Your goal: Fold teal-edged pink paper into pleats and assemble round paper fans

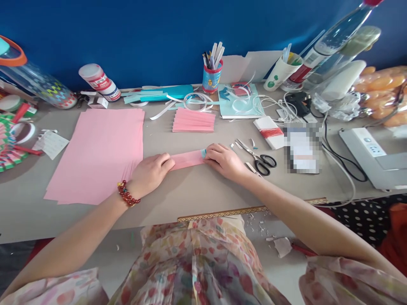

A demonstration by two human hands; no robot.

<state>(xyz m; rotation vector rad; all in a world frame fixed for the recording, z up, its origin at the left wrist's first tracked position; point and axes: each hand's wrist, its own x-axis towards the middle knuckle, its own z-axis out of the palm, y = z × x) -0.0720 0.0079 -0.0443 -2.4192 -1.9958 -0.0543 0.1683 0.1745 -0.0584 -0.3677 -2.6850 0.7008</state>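
Observation:
A narrow folded strip of pink paper [187, 160] lies level between my hands, with a bit of teal showing at its right end. The fingers of my left hand [151, 171] are closed on its left end, beside a large stack of pink paper sheets [101, 148]. My right hand [224, 161] pinches the right end, fingertips over the teal part. Black-handled scissors [259, 159] lie just right of that hand. Beyond the strip sits a small pile of folded pink paper [193, 120].
Along the blue wall stand a pen holder [212, 76], a glue bottle [99, 82], a paper cup [280, 72] and a tall plastic bottle [330, 42]. Red thread on a white card [269, 132] lies right. Farther right are cables and a socket panel [375, 156].

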